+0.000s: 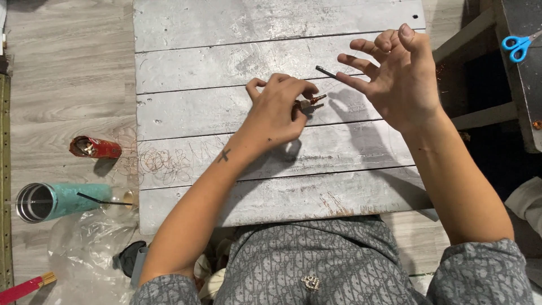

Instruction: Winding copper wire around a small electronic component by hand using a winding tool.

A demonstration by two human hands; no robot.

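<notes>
My left hand [276, 110] pinches a small copper-wound part [313, 101] against the grey plank board [237, 56]. My right hand [395, 76] hovers with fingers spread, a thin dark rod [326, 71] at its index fingertip (grip unclear). Loose copper wire [161, 161] lies at the board's left edge.

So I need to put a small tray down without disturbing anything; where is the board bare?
The far planks of the grey board above both hands lie bare, as does the near plank. Crowded: the middle around the left hand, and the left edge with copper wire coils.
</notes>
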